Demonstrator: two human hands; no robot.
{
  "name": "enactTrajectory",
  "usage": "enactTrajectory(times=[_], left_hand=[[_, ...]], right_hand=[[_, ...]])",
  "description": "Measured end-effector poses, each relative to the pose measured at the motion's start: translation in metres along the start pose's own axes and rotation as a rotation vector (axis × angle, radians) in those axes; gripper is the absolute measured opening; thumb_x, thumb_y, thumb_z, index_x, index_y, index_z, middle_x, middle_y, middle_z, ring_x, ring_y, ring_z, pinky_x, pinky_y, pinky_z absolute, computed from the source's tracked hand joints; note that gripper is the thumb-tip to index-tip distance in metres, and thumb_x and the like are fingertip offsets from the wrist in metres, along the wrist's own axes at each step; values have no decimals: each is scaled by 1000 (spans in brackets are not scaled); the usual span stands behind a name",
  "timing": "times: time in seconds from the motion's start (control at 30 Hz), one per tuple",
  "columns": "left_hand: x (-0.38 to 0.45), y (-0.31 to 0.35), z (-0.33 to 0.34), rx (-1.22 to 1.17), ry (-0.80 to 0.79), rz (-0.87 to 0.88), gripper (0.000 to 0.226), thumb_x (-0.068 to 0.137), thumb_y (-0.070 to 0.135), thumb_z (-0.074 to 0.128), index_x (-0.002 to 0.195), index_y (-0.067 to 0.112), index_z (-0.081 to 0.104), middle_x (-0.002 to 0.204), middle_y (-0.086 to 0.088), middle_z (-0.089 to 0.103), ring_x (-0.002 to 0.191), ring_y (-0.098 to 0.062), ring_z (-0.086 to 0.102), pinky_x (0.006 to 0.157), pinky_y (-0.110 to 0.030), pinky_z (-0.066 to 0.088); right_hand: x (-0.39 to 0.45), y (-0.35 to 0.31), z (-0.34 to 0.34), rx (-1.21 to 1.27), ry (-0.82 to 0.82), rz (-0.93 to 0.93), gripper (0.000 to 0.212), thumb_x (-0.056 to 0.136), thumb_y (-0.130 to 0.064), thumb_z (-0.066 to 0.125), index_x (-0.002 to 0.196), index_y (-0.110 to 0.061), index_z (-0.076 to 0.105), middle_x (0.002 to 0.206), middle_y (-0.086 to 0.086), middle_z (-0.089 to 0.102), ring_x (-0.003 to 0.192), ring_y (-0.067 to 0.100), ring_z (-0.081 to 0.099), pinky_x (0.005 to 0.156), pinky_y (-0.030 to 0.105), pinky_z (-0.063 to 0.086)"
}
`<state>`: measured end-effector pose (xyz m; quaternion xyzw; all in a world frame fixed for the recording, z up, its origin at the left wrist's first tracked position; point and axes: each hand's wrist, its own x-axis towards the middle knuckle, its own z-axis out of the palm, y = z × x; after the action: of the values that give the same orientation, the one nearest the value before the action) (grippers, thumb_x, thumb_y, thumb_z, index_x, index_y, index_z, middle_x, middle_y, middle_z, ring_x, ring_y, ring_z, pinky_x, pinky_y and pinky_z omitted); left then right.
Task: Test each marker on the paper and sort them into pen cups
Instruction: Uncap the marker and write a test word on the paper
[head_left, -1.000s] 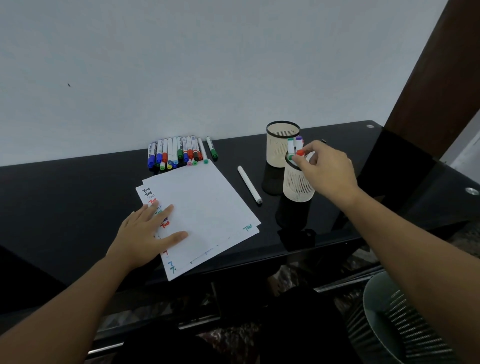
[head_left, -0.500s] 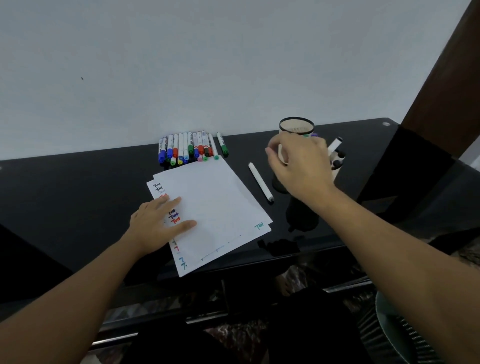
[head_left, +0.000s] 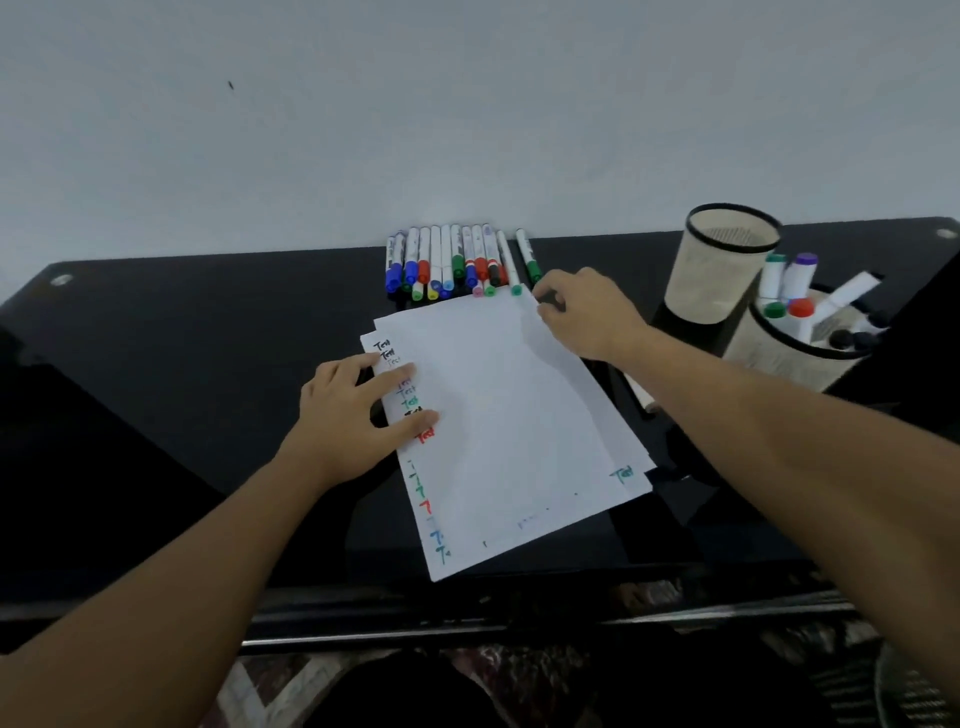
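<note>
markers (head_left: 457, 262) were laid in a tight row against the wall, long axes running away from the person, coloured caps toward the paper (head_left: 509, 415). the green-capped marker (head_left: 529, 255) at the row's end lay slightly apart, just beyond the right hand (head_left: 587, 314). the right hand was seen with fingers curled at the paper's far corner, close to that marker's cap; whether anything was pinched could not be told. the left hand (head_left: 358, 415) was pressed flat, fingers straight, on the stack's near-left edge, over coloured test marks.

bare black desk (head_left: 182, 364) was left open beyond the left hand; the paper's lower corner overhung the desk's front edge.

beside the right forearm, a lone white marker (head_left: 641, 397) lay mostly hidden under it. further out from that hand stood an empty mesh cup (head_left: 722, 270), and nearer the person a second cup (head_left: 779, 353) was filled with several upright markers.
</note>
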<state>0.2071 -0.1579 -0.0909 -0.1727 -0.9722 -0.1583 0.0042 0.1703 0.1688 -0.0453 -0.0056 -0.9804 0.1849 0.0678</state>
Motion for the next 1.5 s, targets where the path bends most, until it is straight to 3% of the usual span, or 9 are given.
enactTrajectory(times=[0.33,0.47,0.67,0.77,0.93,1.1,1.2,1.37,1.5], left_hand=[[5,-8,7,-57,57,5,86,70,96,35,143,52,48,155,10,33,141,-17,19,118,-49,16],[6,-9,7,-61,57,1,86,70,96,35,144,52,48,154,10,33,141,-17,19,118,-48,16],[7,-10,7,-44,58,0,86,71,96,35,144,52,47,154,9,33,141,-17,19,118,-50,18],[8,-12,8,-39,61,-3,87,71,97,34,143,51,48,154,9,34,141,-19,22,118,-51,20],[8,-8,8,-44,67,10,88,71,96,36,144,48,49,154,8,36,141,-20,24,118,-51,22],[1,-4,4,-156,130,12,87,77,85,51,149,36,47,149,7,40,138,-18,29,116,-49,32],[-9,-1,1,-237,220,26,79,83,72,63,149,31,48,145,9,46,133,-10,31,110,-40,37],[-28,4,-8,-309,230,52,65,92,52,67,150,35,44,138,14,51,126,-7,43,100,-29,38],[-53,1,-2,-358,239,104,57,93,48,66,146,34,50,123,16,57,114,-3,54,95,-27,48]], right_hand=[[68,10,29,-158,-59,35,38,106,-34,41,142,-35,54,133,12,50,125,37,43,101,49,46],[68,11,31,-127,52,10,25,103,-33,52,125,-24,61,117,9,55,108,33,52,86,46,52],[43,6,26,-15,347,-96,10,104,-21,52,105,-14,45,93,9,57,73,26,53,57,40,44],[24,-2,16,163,400,-156,19,99,-15,60,117,-14,52,99,0,59,82,18,57,68,35,50],[-6,-17,8,160,530,-310,19,100,-16,65,117,-9,66,116,10,52,104,18,51,86,24,46],[-43,-56,2,94,227,-479,29,110,-26,44,133,-12,56,116,10,61,101,26,57,85,44,51],[-63,-80,7,10,-12,-464,45,112,-39,34,153,-23,37,119,5,61,104,21,56,84,38,50],[-85,-90,18,137,-206,-368,18,111,-33,38,116,-16,41,88,3,57,73,22,55,68,48,49],[-89,-93,27,-76,-224,-453,34,111,-45,28,138,-29,43,97,-1,56,83,20,58,75,43,53]])
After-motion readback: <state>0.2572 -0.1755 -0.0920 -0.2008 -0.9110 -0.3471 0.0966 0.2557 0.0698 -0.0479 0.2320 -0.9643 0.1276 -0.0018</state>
